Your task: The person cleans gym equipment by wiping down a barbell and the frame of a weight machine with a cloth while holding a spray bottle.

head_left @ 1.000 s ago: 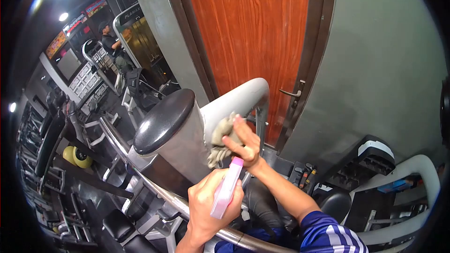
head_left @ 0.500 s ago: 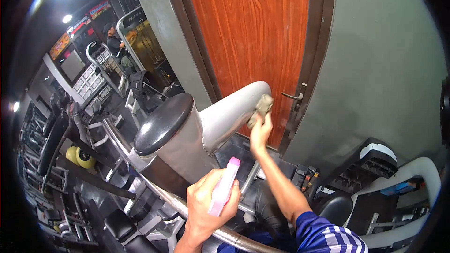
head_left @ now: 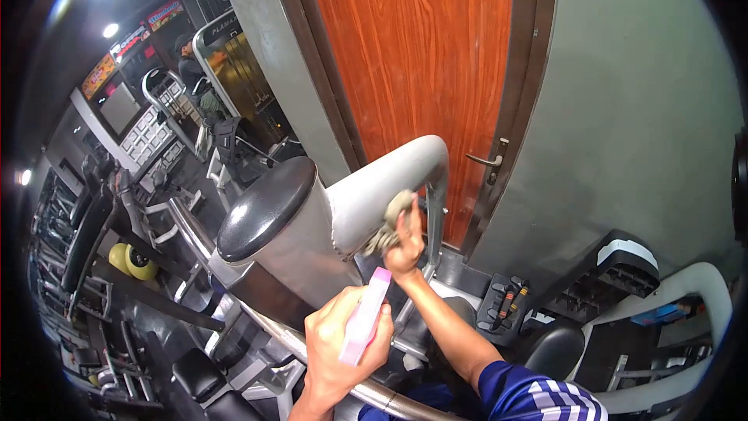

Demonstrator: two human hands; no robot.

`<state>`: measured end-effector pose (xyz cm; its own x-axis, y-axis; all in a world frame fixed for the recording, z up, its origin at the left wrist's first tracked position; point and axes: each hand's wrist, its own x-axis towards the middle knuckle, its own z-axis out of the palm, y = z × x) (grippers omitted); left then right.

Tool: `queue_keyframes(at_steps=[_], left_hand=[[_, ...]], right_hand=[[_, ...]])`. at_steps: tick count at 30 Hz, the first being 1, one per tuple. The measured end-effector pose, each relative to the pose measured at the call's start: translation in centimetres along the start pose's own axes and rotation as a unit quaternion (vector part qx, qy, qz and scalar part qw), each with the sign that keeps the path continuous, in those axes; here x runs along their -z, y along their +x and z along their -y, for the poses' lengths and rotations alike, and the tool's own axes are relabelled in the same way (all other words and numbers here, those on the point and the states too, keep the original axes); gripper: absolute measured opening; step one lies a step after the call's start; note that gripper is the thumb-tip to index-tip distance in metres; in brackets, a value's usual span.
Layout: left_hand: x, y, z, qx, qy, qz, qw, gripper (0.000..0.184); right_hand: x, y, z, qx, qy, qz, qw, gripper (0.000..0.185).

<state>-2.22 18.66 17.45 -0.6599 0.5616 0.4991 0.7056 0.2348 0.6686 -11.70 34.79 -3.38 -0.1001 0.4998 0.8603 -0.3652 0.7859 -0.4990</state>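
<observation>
A crumpled grey-green cloth [head_left: 399,210] is in my right hand [head_left: 407,246], which presses it against the side of a thick grey metal tube [head_left: 374,182]. My left hand [head_left: 343,335] is closed around what looks like a pink spray bottle [head_left: 366,316]; its top points up and away, and its lower part is hidden by my fingers. Left of the tube, a shiny black round-ended pad [head_left: 269,209] caps a wide grey housing of the same machine. A curved metal rail [head_left: 292,343] runs beneath my left hand.
Behind the tube stands a reddish wood door [head_left: 421,54] with a lever handle [head_left: 485,160]. A black rack [head_left: 615,273] and a tray with handles [head_left: 506,304] are at right. Gym machines fill the left, where a person [head_left: 195,74] stands near a weight stack.
My right hand has slid the cloth from near the tube's far end, down and left along its side toward me. My left hand has shifted slightly left with the bottle.
</observation>
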Motion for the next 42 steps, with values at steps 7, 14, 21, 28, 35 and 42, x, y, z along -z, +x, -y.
queue_keyframes(at_steps=[7, 14, 21, 28, 35, 42], left_hand=[[0.0, 0.0, 0.1, 0.024, -0.005, 0.011, 1.000, 0.011], [-0.1, 0.1, 0.3, 0.015, 0.001, 0.006, 1.000, 0.008], [-0.1, 0.2, 0.3, 0.012, 0.011, 0.012, 1.000, 0.009], [-0.1, 0.0, 0.3, 0.005, 0.003, 0.015, 1.000, 0.009], [0.1, 0.1, -0.2, -0.025, 0.009, -0.001, 1.000, 0.009], [0.0, -0.2, -0.3, 0.034, -0.031, 0.045, 0.998, 0.017]], right_hand=[[-3.0, 1.1, -9.4, -0.510, 0.121, -0.201, 0.828, 0.046], [0.9, 3.8, -5.1, -0.621, 0.446, -0.139, 0.629, 0.026], [3.7, 2.2, 3.7, -0.583, 0.372, 0.357, 0.628, 0.022], [5.8, 3.5, 7.3, -0.196, 0.104, 0.436, 0.872, 0.010], [6.9, -4.8, 2.0, -0.367, 0.133, 0.583, 0.712, 0.032], [10.3, 1.3, -6.2, -0.583, 0.220, 0.167, 0.764, 0.027]])
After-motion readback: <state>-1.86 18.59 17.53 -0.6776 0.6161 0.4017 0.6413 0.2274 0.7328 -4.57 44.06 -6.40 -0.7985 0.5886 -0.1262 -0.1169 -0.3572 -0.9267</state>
